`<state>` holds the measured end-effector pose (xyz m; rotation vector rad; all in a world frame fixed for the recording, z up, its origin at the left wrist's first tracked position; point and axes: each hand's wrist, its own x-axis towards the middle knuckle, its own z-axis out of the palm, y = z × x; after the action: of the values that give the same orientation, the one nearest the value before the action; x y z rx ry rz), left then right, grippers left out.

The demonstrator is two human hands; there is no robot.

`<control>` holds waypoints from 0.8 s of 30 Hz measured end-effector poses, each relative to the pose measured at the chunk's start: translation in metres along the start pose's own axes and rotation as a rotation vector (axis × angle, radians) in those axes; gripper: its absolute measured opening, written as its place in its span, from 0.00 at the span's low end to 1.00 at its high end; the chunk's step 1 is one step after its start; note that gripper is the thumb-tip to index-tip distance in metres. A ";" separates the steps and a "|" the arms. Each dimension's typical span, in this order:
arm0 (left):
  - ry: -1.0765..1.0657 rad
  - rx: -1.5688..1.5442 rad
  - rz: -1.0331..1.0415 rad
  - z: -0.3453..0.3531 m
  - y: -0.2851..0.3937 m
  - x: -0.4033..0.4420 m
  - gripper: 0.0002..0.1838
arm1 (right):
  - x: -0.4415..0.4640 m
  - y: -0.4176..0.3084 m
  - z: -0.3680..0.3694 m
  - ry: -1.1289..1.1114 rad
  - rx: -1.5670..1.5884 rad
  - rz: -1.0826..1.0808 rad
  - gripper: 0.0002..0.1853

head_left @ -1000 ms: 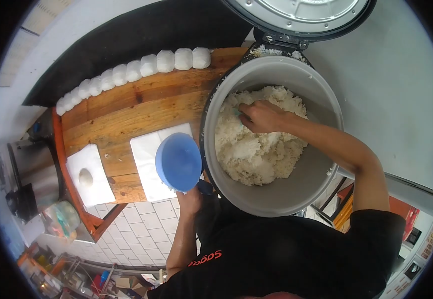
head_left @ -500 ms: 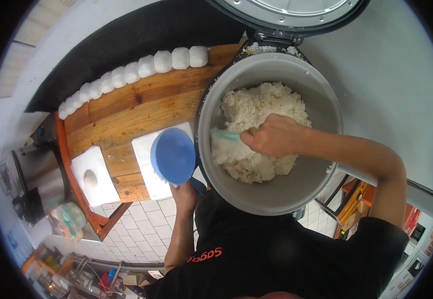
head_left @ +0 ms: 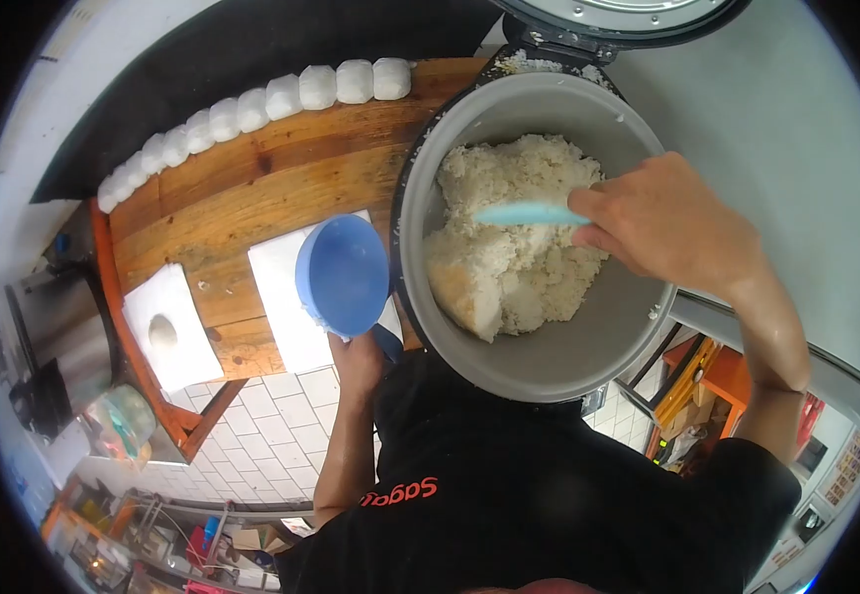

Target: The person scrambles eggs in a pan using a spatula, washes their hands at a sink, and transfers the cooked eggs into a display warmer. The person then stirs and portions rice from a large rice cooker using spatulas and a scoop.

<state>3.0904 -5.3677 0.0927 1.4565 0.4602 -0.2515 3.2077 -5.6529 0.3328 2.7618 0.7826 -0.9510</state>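
Note:
My right hand [head_left: 677, 223] grips a pale turquoise rice paddle [head_left: 527, 213] by its handle, above cooked white rice [head_left: 534, 267]. The rice lies heaped in the grey pot of a large rice cooker [head_left: 638, 337], with a yellowish lump at its near left. My left hand [head_left: 358, 364] is closed on a blue plastic dipper [head_left: 348, 277], tilted with its hollow side up. White bits cling to its lower rim, and a darker blue handle [head_left: 387, 343] shows beside the hand. White paper sheets [head_left: 281, 297] lie under and behind the dipper.
Several white paper-wrapped bundles [head_left: 282, 97] line the wooden table's [head_left: 252, 188] far edge. Another paper stack [head_left: 174, 332] with a round object or mark is at the left. The cooker's raised lid [head_left: 638, 15] stands behind the pot; a steel pot [head_left: 63, 322] stands far left.
My right hand has lifted the paddle off the rice and moved right and slightly away from me. The left hand keeps the dipper in nearly the same place. The view has shifted slightly.

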 end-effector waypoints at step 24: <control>0.101 0.005 0.066 0.021 0.004 -0.004 0.10 | 0.097 -0.048 0.134 -0.163 0.083 0.240 0.34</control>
<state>3.0917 -5.3883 0.0985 1.4909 0.4924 -0.1275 3.1753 -5.6058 0.1706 2.7209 0.3846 -1.1620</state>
